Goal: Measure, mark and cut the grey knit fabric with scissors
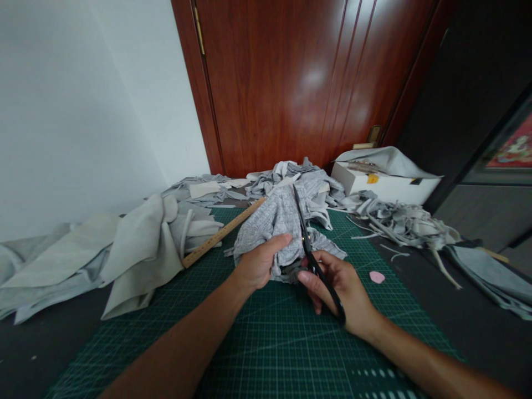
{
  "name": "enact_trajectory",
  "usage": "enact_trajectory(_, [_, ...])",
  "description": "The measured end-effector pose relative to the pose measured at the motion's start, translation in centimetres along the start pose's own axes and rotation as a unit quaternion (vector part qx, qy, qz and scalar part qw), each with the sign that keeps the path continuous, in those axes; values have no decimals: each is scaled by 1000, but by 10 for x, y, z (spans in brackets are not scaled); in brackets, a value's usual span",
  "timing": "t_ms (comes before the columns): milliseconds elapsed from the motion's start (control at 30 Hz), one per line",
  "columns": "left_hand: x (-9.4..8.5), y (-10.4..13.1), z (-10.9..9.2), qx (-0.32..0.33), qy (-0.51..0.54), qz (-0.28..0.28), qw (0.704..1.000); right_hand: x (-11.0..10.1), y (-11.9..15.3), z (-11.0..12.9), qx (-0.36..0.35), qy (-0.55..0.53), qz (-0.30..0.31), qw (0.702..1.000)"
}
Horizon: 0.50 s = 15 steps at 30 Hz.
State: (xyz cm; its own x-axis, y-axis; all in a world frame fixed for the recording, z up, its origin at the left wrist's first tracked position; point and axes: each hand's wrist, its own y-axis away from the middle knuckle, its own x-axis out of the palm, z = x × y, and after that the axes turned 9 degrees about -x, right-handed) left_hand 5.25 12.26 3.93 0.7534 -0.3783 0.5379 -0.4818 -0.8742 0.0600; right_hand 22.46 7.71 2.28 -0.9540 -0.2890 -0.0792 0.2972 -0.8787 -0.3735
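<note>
Fabric (pixel 266 219) lies crumpled at frame centre in the head view, pinched by the left hand (pixel 257 266). Black scissors (pixel 305 239), gripped in the right hand (pixel 347 288), slant up-left, blades over the fabric's right portion.

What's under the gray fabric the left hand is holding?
The green cutting mat shows around the gray fabric held in the left hand. Whatever lies directly beneath is covered by the folds; can't tell more.

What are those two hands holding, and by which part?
The left hand grips the gray fabric at its near side; the right hand holds the black scissors by their handles.
</note>
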Motion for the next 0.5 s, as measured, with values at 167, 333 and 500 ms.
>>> enact_trajectory(167, [0, -1, 1, 0, 13, -6, 1000, 0, 0, -2, 1, 22, -3, 1000])
enact_trajectory(333, [7, 0, -3, 14, 30, -52, 998, 0, 0, -3, 2, 21, -3, 1000])
enact_trajectory(500, [20, 3, -19, 101, 99, -102, 985, 0, 1, -3, 2, 20, -5, 1000])
